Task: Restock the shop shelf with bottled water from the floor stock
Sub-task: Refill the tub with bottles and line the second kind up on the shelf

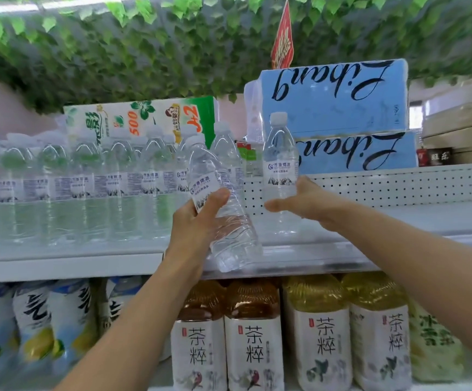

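My left hand (198, 221) grips a clear water bottle (223, 218) by its middle, tilted with the cap up and left, in front of the shelf edge. My right hand (305, 201) holds a second water bottle (280, 162) upright on the white shelf (370, 221), thumb across its front. This bottle stands just right of a long row of identical water bottles (82, 187) that fills the left part of the shelf. To the right of my right hand the shelf surface is bare.
Behind the bottles lie a green-and-white tissue pack (144, 119) and two blue tissue packs (336, 97). A perforated white back panel (398, 184) runs behind the bare part. Tea bottles (254, 334) and other drinks fill the shelf below. Leaf decoration hangs overhead.
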Available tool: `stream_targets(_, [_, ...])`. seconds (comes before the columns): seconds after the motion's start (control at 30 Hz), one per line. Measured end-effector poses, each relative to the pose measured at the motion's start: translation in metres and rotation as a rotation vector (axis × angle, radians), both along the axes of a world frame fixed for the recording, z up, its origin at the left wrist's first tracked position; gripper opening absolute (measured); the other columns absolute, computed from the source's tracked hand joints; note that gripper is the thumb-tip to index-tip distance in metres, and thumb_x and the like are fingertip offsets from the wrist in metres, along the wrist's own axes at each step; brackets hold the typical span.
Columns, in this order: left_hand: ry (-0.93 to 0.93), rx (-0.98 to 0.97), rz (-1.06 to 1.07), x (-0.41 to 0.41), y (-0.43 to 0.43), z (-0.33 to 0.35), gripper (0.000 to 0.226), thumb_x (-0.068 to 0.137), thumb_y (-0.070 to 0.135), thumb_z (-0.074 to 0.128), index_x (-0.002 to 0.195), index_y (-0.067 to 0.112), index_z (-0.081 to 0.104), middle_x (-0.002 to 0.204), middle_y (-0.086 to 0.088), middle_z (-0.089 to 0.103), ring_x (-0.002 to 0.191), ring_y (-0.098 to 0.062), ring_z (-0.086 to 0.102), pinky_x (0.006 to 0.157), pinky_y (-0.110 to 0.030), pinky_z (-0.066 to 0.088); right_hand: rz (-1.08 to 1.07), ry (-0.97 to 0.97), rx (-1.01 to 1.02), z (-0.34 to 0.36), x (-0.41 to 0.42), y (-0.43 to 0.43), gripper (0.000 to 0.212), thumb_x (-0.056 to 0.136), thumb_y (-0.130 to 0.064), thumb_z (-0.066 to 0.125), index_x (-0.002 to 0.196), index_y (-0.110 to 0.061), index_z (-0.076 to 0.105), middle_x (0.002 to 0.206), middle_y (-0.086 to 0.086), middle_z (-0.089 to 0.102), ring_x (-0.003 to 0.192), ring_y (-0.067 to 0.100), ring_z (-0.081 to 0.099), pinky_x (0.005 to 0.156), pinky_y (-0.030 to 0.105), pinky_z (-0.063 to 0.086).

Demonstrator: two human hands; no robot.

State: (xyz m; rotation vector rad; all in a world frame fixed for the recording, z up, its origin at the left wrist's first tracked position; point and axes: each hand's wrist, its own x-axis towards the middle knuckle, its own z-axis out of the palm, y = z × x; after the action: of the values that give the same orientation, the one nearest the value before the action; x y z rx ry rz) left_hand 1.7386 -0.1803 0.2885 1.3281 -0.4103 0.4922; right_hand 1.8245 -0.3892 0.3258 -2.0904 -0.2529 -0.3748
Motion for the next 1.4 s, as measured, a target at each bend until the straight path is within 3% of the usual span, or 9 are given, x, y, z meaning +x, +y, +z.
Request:
stream_targets(0.17, [-0.001, 0.032, -0.032, 0.000, 0.001, 0.000, 0.012, 0.091, 0.034, 0.065, 0.094, 0.022, 0.061, 0.091, 0.009, 0.066, 0.056, 0.013, 0.062, 0.043, -0.003, 0.041, -0.067, 0.016, -0.012, 0.003, 0.016, 0.013, 0.082, 0.062, -0.042, 0.088, 0.128, -0.016, 0.047, 0.124, 0.002, 0.059, 0.113, 0.026, 0.054, 0.102, 0.049, 0.044])
stream_targets(0.3, [-0.009, 0.030, -0.044, 0.000, 0.002, 0.000, 0.015, 0.091, 0.032, 0.065, 0.097, 0.019, 0.065, 0.089, 0.003, 0.070, 0.060, 0.006, 0.067, 0.046, -0.006, 0.044, -0.070, 0.054, 0.002, 0.008, 0.026, 0.023, 0.072, 0.069, -0.035, 0.087, 0.129, -0.018, 0.052, 0.129, 0.004, 0.059, 0.114, 0.029, 0.057, 0.093, 0.043, 0.050])
stream_targets(0.5, [-0.034, 0.076, -0.110, 0.003, 0.004, -0.001, 0.005, 0.095, 0.030, 0.060, 0.094, 0.025, 0.059, 0.059, 0.026, 0.066, 0.057, 0.019, 0.060, 0.045, 0.000, 0.040, -0.073, 0.105, -0.032, 0.012, 0.034, 0.034, 0.077, 0.071, -0.032, 0.084, 0.136, -0.013, 0.047, 0.139, 0.009, 0.053, 0.120, 0.033, 0.056, 0.101, 0.050, 0.048])
stream_targets(0.67, [-0.008, 0.062, -0.094, 0.006, 0.004, -0.001, 0.020, 0.094, 0.030, 0.061, 0.109, 0.018, 0.062, 0.089, 0.012, 0.066, 0.061, 0.014, 0.063, 0.046, -0.002, 0.042, -0.068, 0.106, -0.054, 0.013, 0.037, 0.037, 0.075, 0.070, -0.031, 0.084, 0.132, -0.013, 0.048, 0.137, 0.010, 0.055, 0.118, 0.033, 0.056, 0.104, 0.055, 0.044])
stream_targets(0.93, [0.017, 0.066, -0.060, 0.006, 0.004, 0.000, 0.013, 0.090, 0.036, 0.065, 0.097, 0.024, 0.064, 0.093, 0.012, 0.068, 0.066, 0.014, 0.064, 0.048, -0.003, 0.044, -0.141, 0.046, -0.177, 0.009, 0.023, 0.036, 0.068, 0.080, -0.040, 0.077, 0.129, -0.005, 0.046, 0.124, 0.007, 0.058, 0.103, 0.023, 0.057, 0.091, 0.039, 0.050])
stream_targets(1.03, [0.010, 0.059, -0.034, 0.002, 0.001, 0.001, 0.026, 0.088, 0.034, 0.070, 0.103, 0.014, 0.066, 0.094, 0.003, 0.070, 0.066, 0.004, 0.068, 0.051, -0.007, 0.047, -0.264, -0.260, -0.104, 0.014, -0.007, 0.039, 0.046, 0.095, -0.034, 0.062, 0.126, -0.003, 0.048, 0.114, 0.009, 0.059, 0.094, 0.020, 0.055, 0.078, 0.030, 0.044])
stream_targets(1.13, [0.003, 0.068, 0.028, -0.002, -0.004, 0.004, 0.029, 0.082, 0.033, 0.077, 0.094, 0.010, 0.066, 0.078, 0.002, 0.067, 0.061, -0.008, 0.067, 0.054, -0.019, 0.053, -0.015, -0.329, 0.100, 0.030, -0.056, 0.053, 0.055, 0.096, -0.051, 0.051, 0.121, -0.003, 0.058, 0.111, 0.016, 0.066, 0.097, 0.024, 0.064, 0.083, 0.037, 0.051])
stream_targets(1.23, [-0.053, 0.163, 0.161, -0.004, -0.014, 0.009, 0.028, 0.075, 0.040, 0.082, 0.089, 0.020, 0.067, 0.080, 0.003, 0.073, 0.076, -0.017, 0.071, 0.072, -0.039, 0.061, 0.155, -0.206, -0.113, 0.043, -0.094, 0.067, 0.056, 0.087, -0.066, 0.052, 0.106, -0.015, 0.065, 0.096, 0.003, 0.071, 0.088, 0.020, 0.068, 0.071, 0.032, 0.056])
stream_targets(1.4, [-0.165, 0.347, 0.252, -0.016, -0.030, 0.027, 0.068, 0.057, 0.072, 0.075, 0.103, 0.026, 0.060, 0.096, 0.005, 0.071, 0.093, -0.017, 0.067, 0.083, -0.050, 0.057, -0.013, -0.397, -0.308, 0.062, -0.110, 0.072, 0.045, 0.086, -0.055, 0.065, 0.082, -0.011, 0.058, 0.072, 0.005, 0.063, 0.059, 0.015, 0.061, 0.058, 0.027, 0.050])
